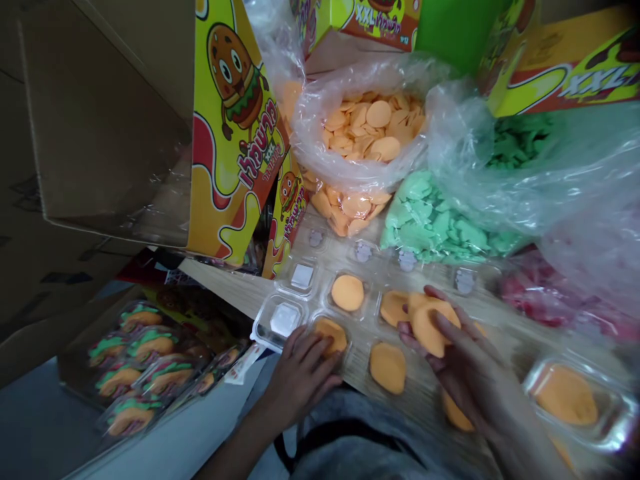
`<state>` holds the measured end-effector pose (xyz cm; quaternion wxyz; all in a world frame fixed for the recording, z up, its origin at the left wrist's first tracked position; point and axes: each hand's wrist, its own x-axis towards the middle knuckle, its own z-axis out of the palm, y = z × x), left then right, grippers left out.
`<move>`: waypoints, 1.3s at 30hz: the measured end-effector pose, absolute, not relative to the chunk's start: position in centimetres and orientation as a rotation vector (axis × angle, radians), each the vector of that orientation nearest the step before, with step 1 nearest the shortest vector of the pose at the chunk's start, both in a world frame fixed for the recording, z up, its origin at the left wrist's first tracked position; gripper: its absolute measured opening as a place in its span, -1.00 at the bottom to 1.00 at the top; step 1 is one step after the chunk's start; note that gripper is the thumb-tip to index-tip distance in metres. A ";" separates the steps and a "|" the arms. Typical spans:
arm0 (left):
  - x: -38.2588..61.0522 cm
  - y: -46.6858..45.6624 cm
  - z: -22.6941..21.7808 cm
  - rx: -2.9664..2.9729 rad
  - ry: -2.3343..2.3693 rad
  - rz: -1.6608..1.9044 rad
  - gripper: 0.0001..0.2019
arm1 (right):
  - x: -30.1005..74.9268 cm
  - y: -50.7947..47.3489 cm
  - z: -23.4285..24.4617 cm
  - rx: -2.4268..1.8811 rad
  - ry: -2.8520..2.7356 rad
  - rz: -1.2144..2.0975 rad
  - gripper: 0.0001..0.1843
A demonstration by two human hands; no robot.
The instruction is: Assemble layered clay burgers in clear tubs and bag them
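Observation:
My right hand (465,360) holds a few flat orange candy discs (431,325), stacked between thumb and fingers above the clear plastic trays. My left hand (303,377) lies palm down with fingers stretched at the front edge of the trays. Its fingertips touch an orange disc (333,337) in one compartment. Behind that sits another orange disc (348,292); a further disc (388,368) lies to the right. At the left end, a clear compartment (284,319) holds no disc. Discs under my right hand are partly hidden.
A plastic bag of orange discs (357,200) stands behind the trays, beside bags of green pieces (440,223) and red pieces (545,293). Burger-printed boxes (233,133) rise at left. An open carton of packed candy burgers (145,343) sits lower left. A clear container (617,423) is at right.

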<state>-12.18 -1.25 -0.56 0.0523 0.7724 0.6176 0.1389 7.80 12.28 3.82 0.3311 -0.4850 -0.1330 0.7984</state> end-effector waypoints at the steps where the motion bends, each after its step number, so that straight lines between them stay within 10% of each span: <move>1: -12.3 -1.2 -0.7 2.344 1.898 0.433 -0.79 | 7.6 12.1 3.8 -1.230 -0.330 2.126 -0.48; 17: -10.7 0.6 -3.2 2.209 2.037 0.581 -0.65 | 6.1 10.8 4.4 -1.012 -0.311 2.353 -0.65; 29: -7.7 4.0 3.4 1.200 1.759 1.208 -0.95 | 5.3 9.8 3.3 -1.220 -0.959 2.031 -0.49; 39: -8.1 4.4 3.2 0.902 1.648 0.986 -0.91 | 5.3 8.9 2.6 -1.142 -1.038 2.020 -0.52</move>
